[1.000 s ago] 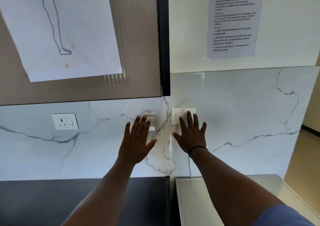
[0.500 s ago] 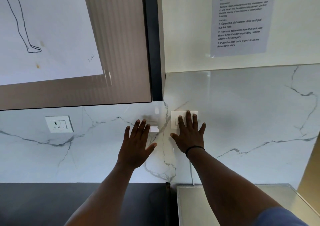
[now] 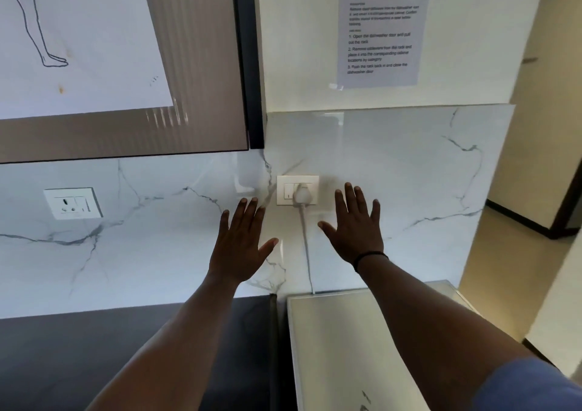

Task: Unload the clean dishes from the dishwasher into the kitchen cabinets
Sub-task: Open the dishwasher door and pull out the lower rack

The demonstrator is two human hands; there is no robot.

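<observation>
No dishes and no dishwasher interior show in the head view. My left hand (image 3: 241, 242) is stretched out flat, fingers spread, in front of the marble backsplash (image 3: 409, 174), holding nothing. My right hand (image 3: 357, 226) is also flat and spread, empty, with a black band on its wrist. Between the two hands a white plug sits in a wall socket (image 3: 297, 190), its white cable (image 3: 307, 253) running down behind a pale glossy appliance top (image 3: 340, 347). A brown upper cabinet door (image 3: 195, 64) hangs above left, shut.
A dark countertop (image 3: 94, 347) lies lower left. A second white socket (image 3: 73, 203) is on the backsplash at left. A drawing on paper (image 3: 78, 33) is taped to the cabinet door and a printed task sheet (image 3: 381, 26) to the wall. A doorway and floor open at right.
My hands have moved apart, the right one shifting right off the wall socket, which now shows its plug. The view has swung left, bringing the doorway at right into sight.
</observation>
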